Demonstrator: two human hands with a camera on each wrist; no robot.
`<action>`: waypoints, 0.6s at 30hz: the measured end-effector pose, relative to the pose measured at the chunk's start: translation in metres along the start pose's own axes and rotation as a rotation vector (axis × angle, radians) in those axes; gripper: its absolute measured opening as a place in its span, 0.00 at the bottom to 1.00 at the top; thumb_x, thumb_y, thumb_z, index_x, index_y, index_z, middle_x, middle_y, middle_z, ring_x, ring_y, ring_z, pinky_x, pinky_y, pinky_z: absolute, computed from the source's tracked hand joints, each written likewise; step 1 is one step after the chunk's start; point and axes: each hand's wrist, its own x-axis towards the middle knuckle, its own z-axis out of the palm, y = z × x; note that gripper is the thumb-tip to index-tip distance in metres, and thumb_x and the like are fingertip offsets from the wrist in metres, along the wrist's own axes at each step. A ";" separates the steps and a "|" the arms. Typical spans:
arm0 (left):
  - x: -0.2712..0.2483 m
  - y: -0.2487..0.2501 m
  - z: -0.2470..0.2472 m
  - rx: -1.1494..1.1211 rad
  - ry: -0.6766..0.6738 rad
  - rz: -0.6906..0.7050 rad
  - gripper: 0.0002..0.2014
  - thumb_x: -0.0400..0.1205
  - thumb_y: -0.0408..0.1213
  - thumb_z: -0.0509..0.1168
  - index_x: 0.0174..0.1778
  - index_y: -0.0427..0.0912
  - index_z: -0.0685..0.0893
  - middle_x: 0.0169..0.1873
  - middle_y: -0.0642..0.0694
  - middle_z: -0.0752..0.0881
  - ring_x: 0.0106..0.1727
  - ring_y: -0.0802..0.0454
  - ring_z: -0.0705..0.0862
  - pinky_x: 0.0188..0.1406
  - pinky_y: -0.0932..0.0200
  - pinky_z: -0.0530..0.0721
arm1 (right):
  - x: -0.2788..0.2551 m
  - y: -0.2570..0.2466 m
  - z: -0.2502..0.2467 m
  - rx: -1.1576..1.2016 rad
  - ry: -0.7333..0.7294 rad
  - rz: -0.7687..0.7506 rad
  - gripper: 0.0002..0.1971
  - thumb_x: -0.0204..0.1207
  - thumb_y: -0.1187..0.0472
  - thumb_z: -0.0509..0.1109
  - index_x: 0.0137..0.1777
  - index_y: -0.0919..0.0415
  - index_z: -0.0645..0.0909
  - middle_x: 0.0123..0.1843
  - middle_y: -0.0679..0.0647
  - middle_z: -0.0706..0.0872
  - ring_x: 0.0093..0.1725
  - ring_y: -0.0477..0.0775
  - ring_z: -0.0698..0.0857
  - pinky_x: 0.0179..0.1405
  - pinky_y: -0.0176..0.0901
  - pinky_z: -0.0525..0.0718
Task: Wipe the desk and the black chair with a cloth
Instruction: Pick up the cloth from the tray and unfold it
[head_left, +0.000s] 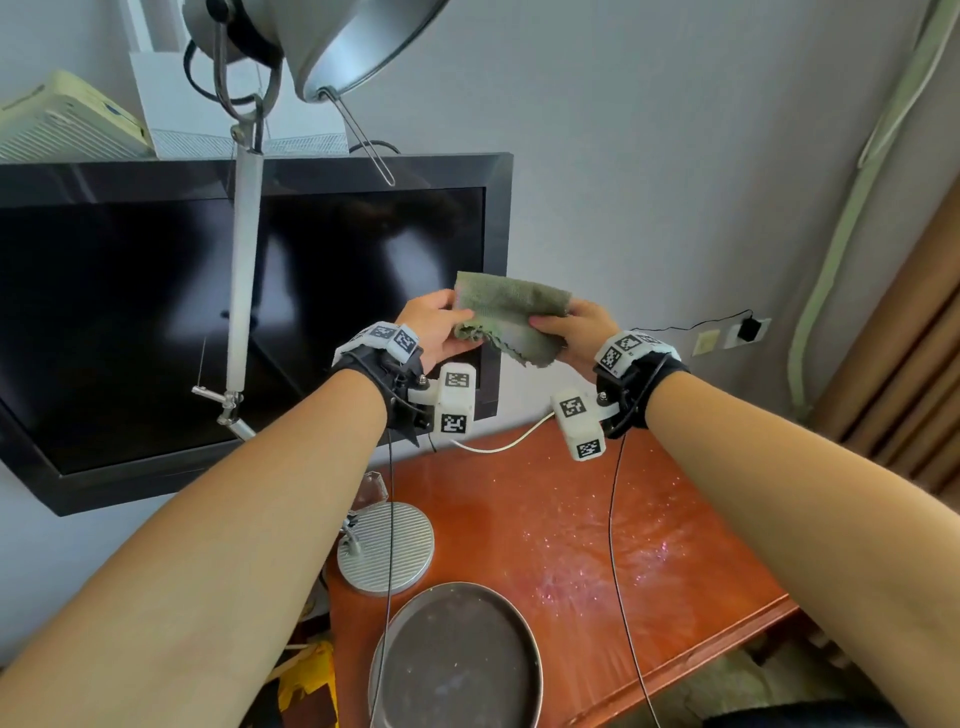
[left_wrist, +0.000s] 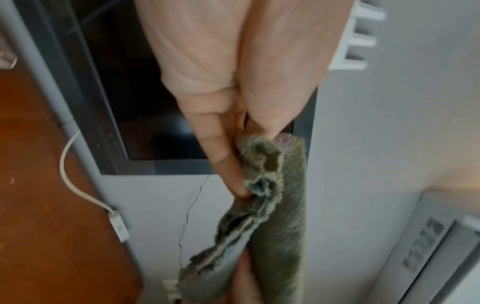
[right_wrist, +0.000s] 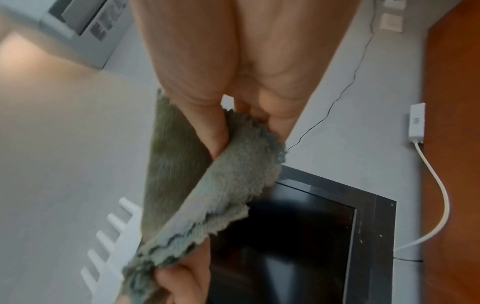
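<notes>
A folded grey-green cloth (head_left: 506, 318) hangs in the air between both hands, well above the reddish-brown desk (head_left: 597, 530). My left hand (head_left: 436, 325) pinches its left edge between thumb and fingers; the left wrist view shows that hand (left_wrist: 233, 144) on the cloth (left_wrist: 275, 205). My right hand (head_left: 569, 332) pinches the right edge, and in the right wrist view the right hand (right_wrist: 228, 123) grips the cloth (right_wrist: 207, 195) with its thumb on the fold. The desk top looks wet and speckled. No black chair is in view.
A black monitor (head_left: 156, 322) hangs on the wall behind the hands. A silver desk lamp has its base (head_left: 387, 545) on the desk's left and its shade (head_left: 353, 41) overhead. A round dark tray (head_left: 457, 660) lies at the desk's front. A white cable (head_left: 498, 441) runs along the back edge.
</notes>
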 end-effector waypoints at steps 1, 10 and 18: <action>0.001 0.001 0.003 -0.050 -0.013 -0.007 0.10 0.85 0.19 0.59 0.55 0.36 0.82 0.46 0.38 0.86 0.45 0.45 0.87 0.32 0.60 0.89 | -0.002 0.000 -0.004 0.045 -0.018 -0.018 0.12 0.77 0.77 0.65 0.58 0.69 0.82 0.53 0.65 0.86 0.50 0.61 0.86 0.43 0.48 0.88; 0.006 0.001 0.045 -0.227 0.004 -0.209 0.12 0.84 0.36 0.58 0.50 0.30 0.81 0.50 0.30 0.84 0.51 0.32 0.85 0.40 0.38 0.89 | -0.010 -0.006 -0.048 0.123 -0.010 0.144 0.09 0.77 0.65 0.62 0.41 0.59 0.84 0.56 0.60 0.83 0.52 0.62 0.83 0.46 0.53 0.88; 0.009 -0.022 0.101 0.154 -0.208 -0.157 0.17 0.79 0.19 0.69 0.61 0.38 0.78 0.51 0.34 0.85 0.47 0.39 0.87 0.47 0.44 0.89 | -0.006 0.000 -0.097 0.100 0.042 0.047 0.17 0.71 0.77 0.72 0.56 0.61 0.77 0.47 0.61 0.82 0.43 0.59 0.85 0.38 0.50 0.88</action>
